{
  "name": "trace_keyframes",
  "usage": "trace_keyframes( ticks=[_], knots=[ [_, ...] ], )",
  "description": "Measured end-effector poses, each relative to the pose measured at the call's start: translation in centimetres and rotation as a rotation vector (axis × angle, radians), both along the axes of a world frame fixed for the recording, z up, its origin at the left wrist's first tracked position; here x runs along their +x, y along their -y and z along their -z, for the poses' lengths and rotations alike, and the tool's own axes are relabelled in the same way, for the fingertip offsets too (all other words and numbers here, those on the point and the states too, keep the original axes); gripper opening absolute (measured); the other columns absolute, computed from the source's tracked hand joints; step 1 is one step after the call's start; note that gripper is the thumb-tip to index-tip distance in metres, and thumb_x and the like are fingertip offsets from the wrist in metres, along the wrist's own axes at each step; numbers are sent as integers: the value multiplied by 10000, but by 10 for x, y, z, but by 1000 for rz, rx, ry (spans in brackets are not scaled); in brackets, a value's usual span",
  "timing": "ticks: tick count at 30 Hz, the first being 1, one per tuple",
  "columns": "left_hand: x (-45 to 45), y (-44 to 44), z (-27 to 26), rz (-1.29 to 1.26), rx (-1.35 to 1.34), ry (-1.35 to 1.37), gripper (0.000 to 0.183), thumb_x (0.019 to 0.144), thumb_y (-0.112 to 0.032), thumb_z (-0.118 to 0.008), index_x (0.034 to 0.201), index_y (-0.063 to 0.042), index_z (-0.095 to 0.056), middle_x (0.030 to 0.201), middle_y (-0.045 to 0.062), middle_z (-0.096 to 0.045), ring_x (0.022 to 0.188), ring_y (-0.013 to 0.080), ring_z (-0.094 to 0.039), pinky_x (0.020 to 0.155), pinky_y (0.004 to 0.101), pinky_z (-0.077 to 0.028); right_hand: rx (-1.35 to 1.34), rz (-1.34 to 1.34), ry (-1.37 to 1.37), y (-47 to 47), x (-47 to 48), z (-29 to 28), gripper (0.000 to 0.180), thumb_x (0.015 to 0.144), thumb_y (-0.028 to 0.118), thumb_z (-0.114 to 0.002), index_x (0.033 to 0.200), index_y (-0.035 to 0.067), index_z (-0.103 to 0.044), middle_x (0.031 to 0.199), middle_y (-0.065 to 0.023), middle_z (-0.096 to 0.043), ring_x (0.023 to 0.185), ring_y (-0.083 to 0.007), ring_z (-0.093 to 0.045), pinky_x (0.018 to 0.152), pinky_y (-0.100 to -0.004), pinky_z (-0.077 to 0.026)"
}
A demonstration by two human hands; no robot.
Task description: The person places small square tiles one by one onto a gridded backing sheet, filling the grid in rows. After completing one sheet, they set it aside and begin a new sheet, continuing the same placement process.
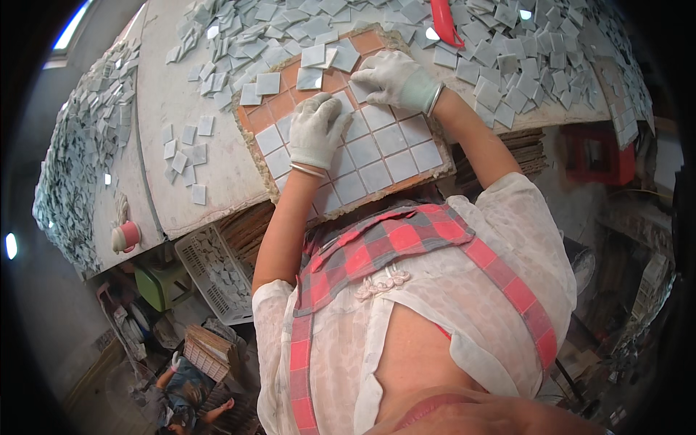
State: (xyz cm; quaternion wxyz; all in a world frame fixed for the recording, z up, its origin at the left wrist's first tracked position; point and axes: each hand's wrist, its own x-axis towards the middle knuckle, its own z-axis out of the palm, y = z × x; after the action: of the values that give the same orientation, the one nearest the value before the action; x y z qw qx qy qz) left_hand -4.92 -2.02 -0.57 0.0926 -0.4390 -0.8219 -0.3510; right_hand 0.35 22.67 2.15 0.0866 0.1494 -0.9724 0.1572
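Observation:
An orange grid tray [280, 103] with a rough, crusted rim lies on the table in front of me. Square pale grey-white stone tiles [361, 151] fill its nearer rows, while orange cells show farther back. Several loose tiles [313, 55] lie across the far part. My left hand [316, 130], in a white glove, rests on the tiles at the tray's middle-left, fingers bent; whether it holds a tile is hidden. My right hand [397, 81], also gloved, has its fingertips on a tile [360, 91] at the right of the tray.
Heaps of loose tiles [505, 60] cover the table's far side and left end. A red tool or holder [446, 24] lies among them. A pink cup [126, 237] stands at the left edge. Below are a white crate [217, 272], a green stool [157, 283] and another person [185, 386].

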Motion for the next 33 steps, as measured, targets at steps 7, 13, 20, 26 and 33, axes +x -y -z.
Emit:
trace_keyframes(
  ticks=[7,13,20,26,33],
  knots=[
    [4,-11,9,-24,-6,8,317,874,-247,-788,1146,-83,-775,1172,115,-726,1099,332,-654,984,436,-505,-102,-125,-58,-5,14,14,251,890,224,-760,1096,82,-778,1174,-79,-732,1125,-302,-645,998,-423,-509],
    [14,-6,-18,-49,-255,-107,280,931,-265,-727,1167,-127,-788,1189,93,-697,1112,327,-629,975,455,-486,-193,125,-8,-8,-6,12,239,908,277,-751,1054,91,-787,1158,-85,-741,1080,-298,-675,985,-428,-524],
    [10,-32,-15,-231,-224,-50,397,873,-348,-765,1241,-199,-759,1295,145,-642,1152,365,-604,995,475,-476,51,416,-48,28,-53,17,528,868,402,-758,1290,103,-649,1143,-106,-707,1096,-317,-679,911,-461,-543],
    [-2,-6,-11,-70,-237,-77,282,921,-230,-715,1188,-166,-780,1345,198,-634,1161,386,-624,998,473,-501,-200,428,-15,-17,-44,13,309,988,313,-644,1208,112,-727,1107,-136,-740,995,-337,-701,921,-430,-549],
    [-60,-12,-2,-380,-264,-28,527,924,-396,-719,1337,-70,-682,1075,205,-730,1015,383,-692,913,466,-545,-1082,522,327,-54,-40,7,342,1022,289,-707,1194,-5,-742,990,18,-736,806,-88,-653,748,-239,-542]
  ],
)
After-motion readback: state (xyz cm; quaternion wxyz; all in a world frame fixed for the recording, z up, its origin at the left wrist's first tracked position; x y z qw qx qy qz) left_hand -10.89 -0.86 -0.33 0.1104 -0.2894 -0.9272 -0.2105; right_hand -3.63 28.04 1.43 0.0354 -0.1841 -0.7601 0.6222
